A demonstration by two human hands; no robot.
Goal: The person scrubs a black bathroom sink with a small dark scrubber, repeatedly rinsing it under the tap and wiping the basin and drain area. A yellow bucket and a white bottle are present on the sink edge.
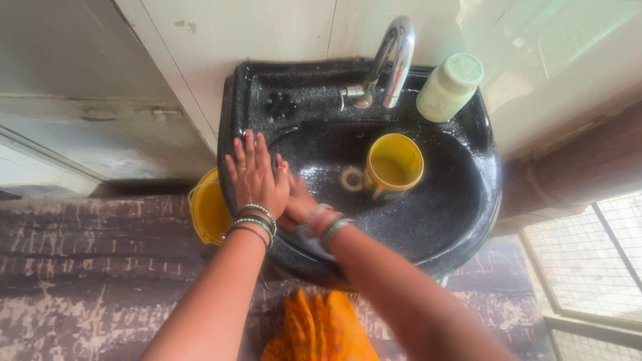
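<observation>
Leftmost, a yellow plastic bucket (207,212) peeks out below the rim of a glossy, speckled black wash basin (468,200) fixed to a pale wall. Over the basin's left edge the left hand (255,175) is spread flat, fingers straight, palm pressed against the right hand (299,200), which lies under it with fingers out of sight, so its grip cannot be told; neither holds anything. Beaded and thin metal bangles ring both wrists. Just right of the hands, near the drain (350,178), stands a round yellow mug (393,167). Behind it curves a chrome tap (391,63), then a pale green cylindrical bottle (449,87).
</observation>
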